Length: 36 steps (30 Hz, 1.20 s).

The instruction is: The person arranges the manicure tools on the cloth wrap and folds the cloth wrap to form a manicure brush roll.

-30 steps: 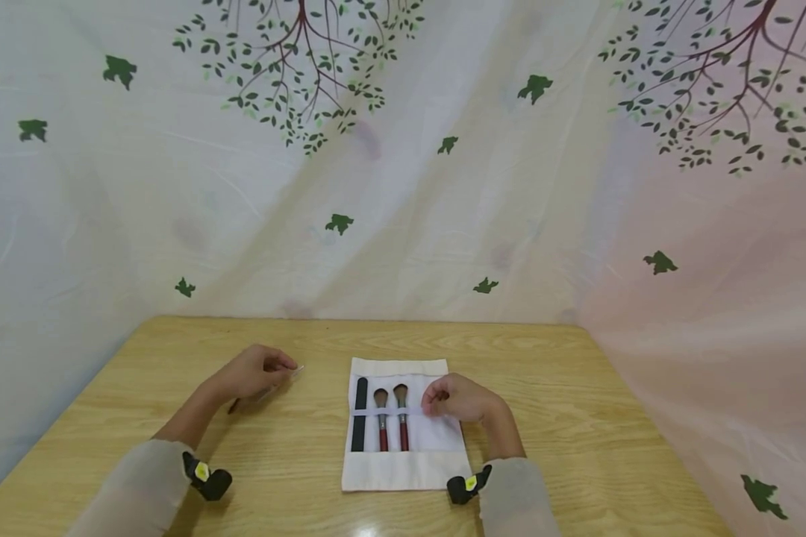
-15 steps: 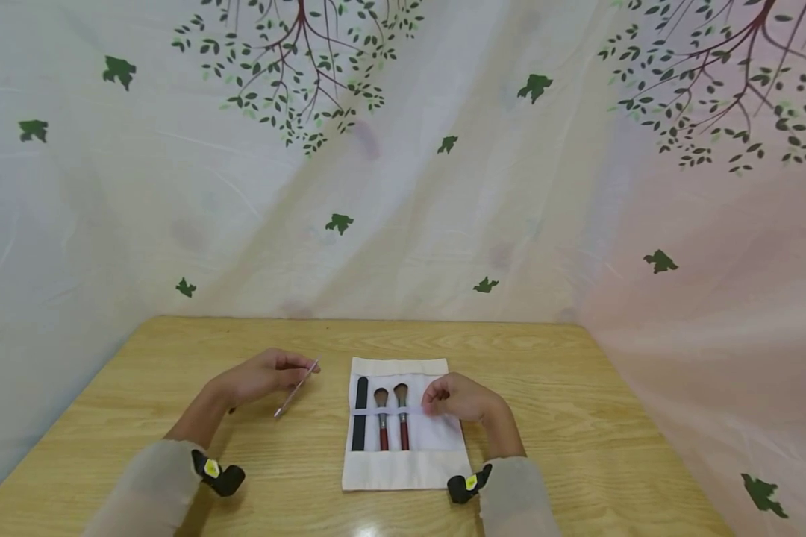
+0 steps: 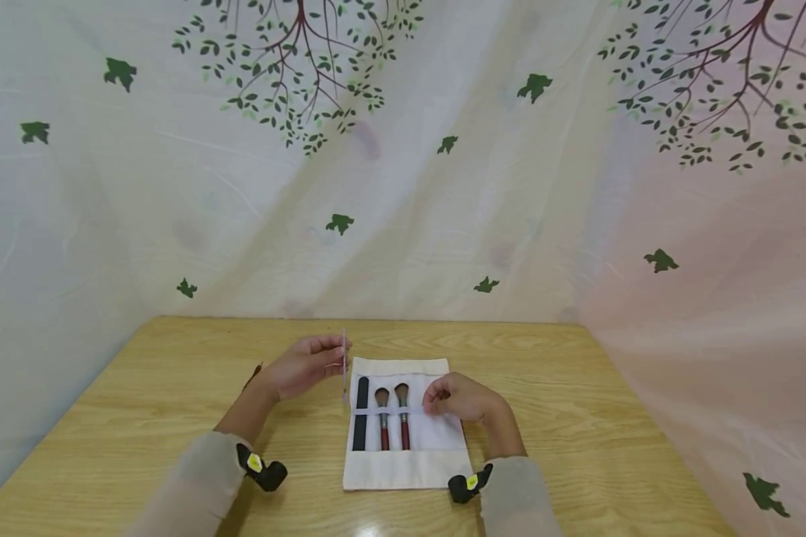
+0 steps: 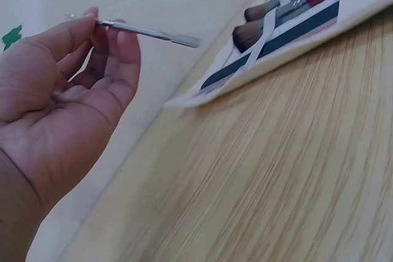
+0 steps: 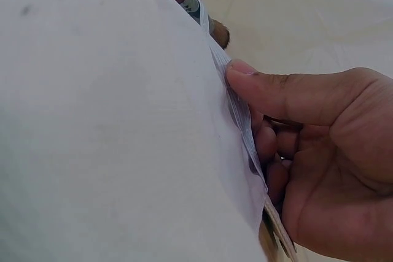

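Observation:
My left hand point(image 3: 302, 367) pinches a thin silver cuticle pusher point(image 4: 147, 30) between thumb and fingertips, just left of the white cloth roll point(image 3: 403, 473). In the left wrist view its flat end points toward the roll. My right hand point(image 3: 466, 399) pinches the white elastic band point(image 5: 236, 105) across the roll's right part, thumb in front and fingers curled behind. Under the band lie a black flat file-like strip point(image 3: 360, 414) at the left and two makeup brushes, one point(image 3: 384, 432) beside the other point(image 3: 404, 429), with red handles and brown bristles.
A wooden table point(image 3: 578, 418) carries the roll. A thin dark item point(image 3: 252, 377), partly hidden behind my left wrist, lies at the left. A pale leaf-print curtain point(image 3: 403, 186) hangs behind and around the table.
My left hand has moved right toward the roll, carrying the cuticle pusher and turning it from slanted to nearly upright in the head view. My right hand has stayed at the elastic band.

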{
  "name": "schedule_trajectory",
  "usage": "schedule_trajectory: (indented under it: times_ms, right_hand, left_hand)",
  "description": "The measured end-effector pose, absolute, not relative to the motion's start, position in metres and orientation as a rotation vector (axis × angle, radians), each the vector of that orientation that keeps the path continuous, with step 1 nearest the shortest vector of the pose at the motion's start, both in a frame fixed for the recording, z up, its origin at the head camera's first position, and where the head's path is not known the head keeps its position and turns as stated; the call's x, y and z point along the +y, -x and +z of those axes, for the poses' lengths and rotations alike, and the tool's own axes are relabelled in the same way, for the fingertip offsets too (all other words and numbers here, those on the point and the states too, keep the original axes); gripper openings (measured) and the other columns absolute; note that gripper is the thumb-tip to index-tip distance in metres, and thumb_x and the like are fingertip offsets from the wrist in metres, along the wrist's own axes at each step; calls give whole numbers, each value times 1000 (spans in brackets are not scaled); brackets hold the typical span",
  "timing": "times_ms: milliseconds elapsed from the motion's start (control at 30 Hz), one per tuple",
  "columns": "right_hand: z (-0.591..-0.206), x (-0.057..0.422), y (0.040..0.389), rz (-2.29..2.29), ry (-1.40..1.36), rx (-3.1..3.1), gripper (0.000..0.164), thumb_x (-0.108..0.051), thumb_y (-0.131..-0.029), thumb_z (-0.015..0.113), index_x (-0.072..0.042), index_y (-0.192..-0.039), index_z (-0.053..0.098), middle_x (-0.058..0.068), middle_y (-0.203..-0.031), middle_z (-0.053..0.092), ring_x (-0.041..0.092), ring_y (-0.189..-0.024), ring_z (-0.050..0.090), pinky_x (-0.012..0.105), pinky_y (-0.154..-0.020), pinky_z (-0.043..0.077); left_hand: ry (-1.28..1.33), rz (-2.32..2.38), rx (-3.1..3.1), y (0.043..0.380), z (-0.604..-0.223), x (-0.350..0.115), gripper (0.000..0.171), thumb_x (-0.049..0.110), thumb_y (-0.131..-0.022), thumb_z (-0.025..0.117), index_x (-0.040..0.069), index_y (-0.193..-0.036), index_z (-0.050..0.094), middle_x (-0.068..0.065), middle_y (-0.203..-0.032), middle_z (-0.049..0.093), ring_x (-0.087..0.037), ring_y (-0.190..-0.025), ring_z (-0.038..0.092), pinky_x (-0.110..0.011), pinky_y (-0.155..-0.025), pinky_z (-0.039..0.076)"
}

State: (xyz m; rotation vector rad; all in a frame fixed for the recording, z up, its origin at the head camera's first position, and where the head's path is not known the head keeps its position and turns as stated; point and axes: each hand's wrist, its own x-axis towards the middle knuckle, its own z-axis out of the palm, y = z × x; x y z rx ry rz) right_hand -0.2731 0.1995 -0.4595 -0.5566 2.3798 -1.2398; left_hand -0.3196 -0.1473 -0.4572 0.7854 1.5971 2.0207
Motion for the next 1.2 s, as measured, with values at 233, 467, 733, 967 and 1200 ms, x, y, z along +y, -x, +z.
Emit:
schedule_trajectory:
  times_ms: [233,467,733,967,1200]
  right_hand:
    - [-460,198,274,-1243,545,2371,5,-2,-96,68,0,-92,71,1,-85,65,16,-81,54,31,-74,44]
    - [-462,197,276,-1228,543,2381,8,0,-96,66,-2,-91,71,0,-86,65,16,-81,54,31,-75,45]
    - [-460,200,276,-1214,581,2382,7,1,-96,65,0,-93,71,1,-86,65,15,-81,54,31,-76,44]
    - [-461,201,277,-1248,598,2367,5,0,-95,67,2,-93,71,1,-85,64,15,-80,53,32,-76,44]
    - [-462,201,278,-1213,575,2388,7,0,-96,66,-2,-91,72,-1,-84,65,15,-81,54,32,-76,44]
  left_hand:
    - [-685,2253,1502,321,-466,-110,23,1,-108,47,11,-111,68,-1,-106,66,-14,-99,65,-27,-90,55]
    - [-483,2358,1515,316,-471,-75,18,2,-106,52,11,-107,68,-2,-106,65,-15,-96,66,-29,-88,57]
    - [-322,2407,1582,316,-472,-42,17,-1,-104,57,-4,-119,63,-6,-104,70,-16,-95,67,-31,-85,58]
    - [-262,2305,1829,321,-476,-22,36,0,-100,64,-16,-132,55,-18,-107,67,-14,-84,66,-28,-76,59]
    - [-284,2206,1949,320,-477,-13,39,0,-100,63,-10,-137,54,-13,-103,65,-15,-83,67,-30,-76,60]
